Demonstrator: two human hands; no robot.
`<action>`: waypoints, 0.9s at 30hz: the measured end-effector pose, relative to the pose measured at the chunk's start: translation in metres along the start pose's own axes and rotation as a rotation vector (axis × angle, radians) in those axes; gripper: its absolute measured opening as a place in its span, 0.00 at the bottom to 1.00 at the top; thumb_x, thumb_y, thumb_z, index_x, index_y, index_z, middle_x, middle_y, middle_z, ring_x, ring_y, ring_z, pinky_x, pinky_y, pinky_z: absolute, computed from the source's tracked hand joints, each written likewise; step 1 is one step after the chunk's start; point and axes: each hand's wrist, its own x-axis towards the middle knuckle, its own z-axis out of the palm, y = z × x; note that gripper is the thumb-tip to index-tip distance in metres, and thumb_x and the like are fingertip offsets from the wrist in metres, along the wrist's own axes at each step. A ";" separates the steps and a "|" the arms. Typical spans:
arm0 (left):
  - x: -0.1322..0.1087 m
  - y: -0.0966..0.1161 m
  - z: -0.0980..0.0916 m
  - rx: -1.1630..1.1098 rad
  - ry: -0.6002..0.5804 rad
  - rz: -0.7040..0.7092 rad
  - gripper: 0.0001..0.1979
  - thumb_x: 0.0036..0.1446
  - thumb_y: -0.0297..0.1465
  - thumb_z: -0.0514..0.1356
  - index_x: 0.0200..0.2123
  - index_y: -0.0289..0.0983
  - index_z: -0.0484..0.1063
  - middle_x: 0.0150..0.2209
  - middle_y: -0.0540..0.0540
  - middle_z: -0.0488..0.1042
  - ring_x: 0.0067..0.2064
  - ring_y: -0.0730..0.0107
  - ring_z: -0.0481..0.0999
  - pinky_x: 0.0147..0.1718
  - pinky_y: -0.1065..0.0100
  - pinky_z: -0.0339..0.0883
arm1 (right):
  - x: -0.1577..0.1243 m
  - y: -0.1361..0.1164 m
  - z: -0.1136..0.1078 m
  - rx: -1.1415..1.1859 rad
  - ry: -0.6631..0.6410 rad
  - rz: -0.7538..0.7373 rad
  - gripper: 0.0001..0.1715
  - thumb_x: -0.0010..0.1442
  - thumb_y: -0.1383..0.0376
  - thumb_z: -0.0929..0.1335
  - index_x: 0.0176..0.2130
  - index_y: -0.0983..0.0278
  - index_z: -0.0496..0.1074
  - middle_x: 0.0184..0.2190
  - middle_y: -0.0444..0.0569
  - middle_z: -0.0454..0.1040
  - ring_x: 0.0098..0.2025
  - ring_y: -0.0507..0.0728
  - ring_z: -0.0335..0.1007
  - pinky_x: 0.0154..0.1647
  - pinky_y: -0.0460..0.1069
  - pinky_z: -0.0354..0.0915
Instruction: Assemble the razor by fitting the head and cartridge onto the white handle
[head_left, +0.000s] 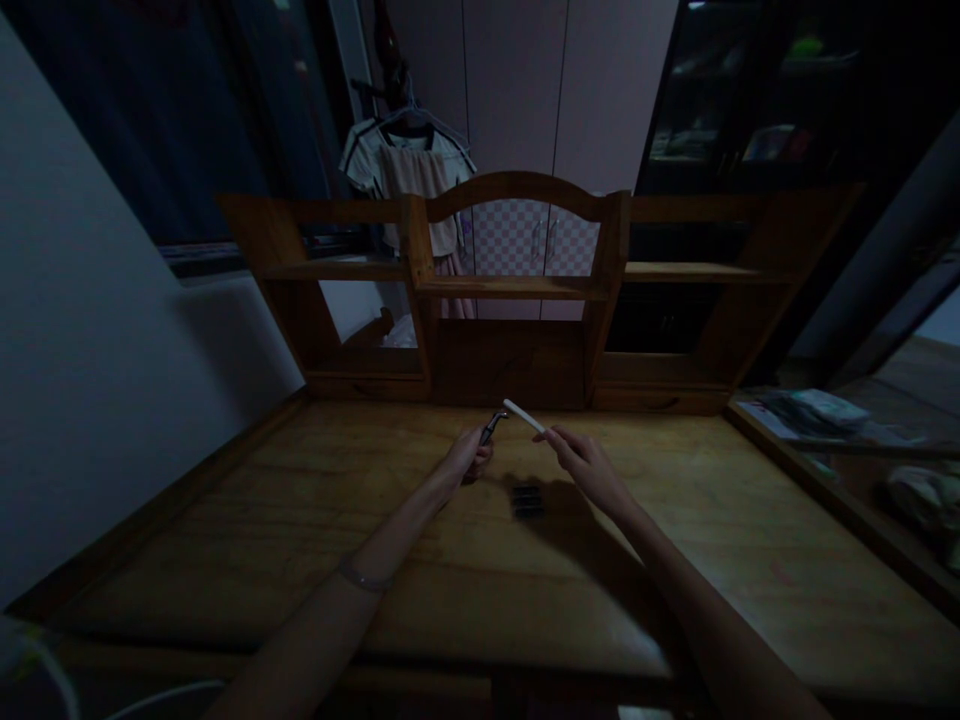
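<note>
My left hand (472, 455) is closed around a dark-handled tool (491, 428) with a shiny, bent metal tip; its exact kind is too dim to make out. In my right hand (577, 452) a slim white stick (523, 415) is gripped by its near end. The stick slants up and left, and its far end is close to the metal tip. Whether the two touch, I cannot tell. Below and between the hands, a few small black bar-shaped pieces (528, 501) lie side by side on the wooden desk (420, 570).
A wooden shelf unit (510, 288) with low drawers stands along the desk's back edge. To the left is a white wall (97, 330). Beyond the right edge lie plastic-wrapped items (817, 408). Clothes (416, 160) hang behind the shelf. The room is dim.
</note>
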 end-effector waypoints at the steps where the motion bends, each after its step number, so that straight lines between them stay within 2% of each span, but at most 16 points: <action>1: -0.001 0.001 0.001 0.007 0.026 0.013 0.24 0.60 0.47 0.43 0.18 0.40 0.49 0.11 0.59 0.45 0.11 0.82 0.41 0.11 0.75 0.33 | 0.000 0.000 0.000 0.016 -0.017 0.002 0.29 0.64 0.48 0.57 0.41 0.64 0.75 0.20 0.42 0.60 0.24 0.52 0.57 0.25 0.45 0.51; 4: -0.006 0.005 0.005 0.073 0.108 0.088 0.25 0.58 0.51 0.46 0.18 0.39 0.50 0.12 0.59 0.45 0.11 0.83 0.42 0.12 0.76 0.35 | 0.000 0.001 0.000 0.009 0.018 0.037 0.29 0.63 0.47 0.57 0.39 0.65 0.75 0.20 0.43 0.60 0.24 0.51 0.57 0.24 0.45 0.50; 6: -0.008 0.008 0.007 0.138 0.210 0.159 0.26 0.56 0.53 0.47 0.18 0.39 0.51 0.12 0.58 0.47 0.12 0.82 0.45 0.13 0.75 0.37 | 0.001 0.004 0.000 0.055 0.034 0.053 0.29 0.63 0.47 0.58 0.38 0.66 0.75 0.19 0.42 0.58 0.23 0.51 0.56 0.23 0.45 0.49; 8: -0.008 0.011 0.007 0.195 0.313 0.266 0.27 0.55 0.54 0.49 0.18 0.38 0.55 0.14 0.55 0.53 0.15 0.81 0.51 0.14 0.75 0.43 | 0.003 0.006 0.000 0.186 0.008 0.076 0.30 0.62 0.46 0.58 0.40 0.66 0.74 0.19 0.41 0.53 0.21 0.50 0.51 0.20 0.45 0.47; 10: -0.008 0.012 0.007 0.226 0.361 0.365 0.28 0.54 0.55 0.50 0.19 0.37 0.58 0.17 0.52 0.58 0.19 0.79 0.57 0.18 0.75 0.49 | 0.004 0.008 0.000 0.338 -0.035 0.123 0.31 0.61 0.45 0.58 0.42 0.67 0.73 0.18 0.39 0.47 0.19 0.48 0.45 0.18 0.44 0.44; 14: -0.008 0.011 0.007 0.247 0.328 0.443 0.28 0.56 0.54 0.48 0.23 0.35 0.66 0.21 0.50 0.62 0.24 0.75 0.61 0.23 0.74 0.54 | 0.007 0.009 0.000 0.487 -0.089 0.185 0.31 0.59 0.44 0.60 0.42 0.67 0.71 0.18 0.37 0.44 0.18 0.47 0.39 0.16 0.44 0.38; 17: -0.010 0.011 0.010 0.297 0.253 0.508 0.23 0.59 0.49 0.49 0.33 0.35 0.71 0.22 0.53 0.59 0.24 0.76 0.58 0.22 0.76 0.51 | 0.007 0.009 -0.001 0.500 -0.092 0.195 0.30 0.59 0.44 0.60 0.41 0.66 0.72 0.18 0.37 0.44 0.18 0.47 0.39 0.16 0.43 0.38; 21: -0.014 0.013 0.015 0.366 0.179 0.564 0.17 0.60 0.43 0.52 0.44 0.38 0.71 0.24 0.53 0.59 0.26 0.75 0.58 0.24 0.77 0.52 | 0.006 0.011 -0.001 0.461 -0.063 0.192 0.29 0.60 0.45 0.61 0.40 0.67 0.72 0.18 0.37 0.45 0.18 0.47 0.40 0.16 0.44 0.39; 27: -0.016 0.011 0.019 0.473 0.150 0.609 0.17 0.61 0.40 0.51 0.45 0.37 0.72 0.32 0.49 0.68 0.32 0.72 0.63 0.32 0.75 0.57 | 0.006 0.012 -0.001 0.415 -0.069 0.154 0.30 0.60 0.45 0.60 0.41 0.67 0.73 0.17 0.37 0.46 0.18 0.47 0.41 0.17 0.44 0.40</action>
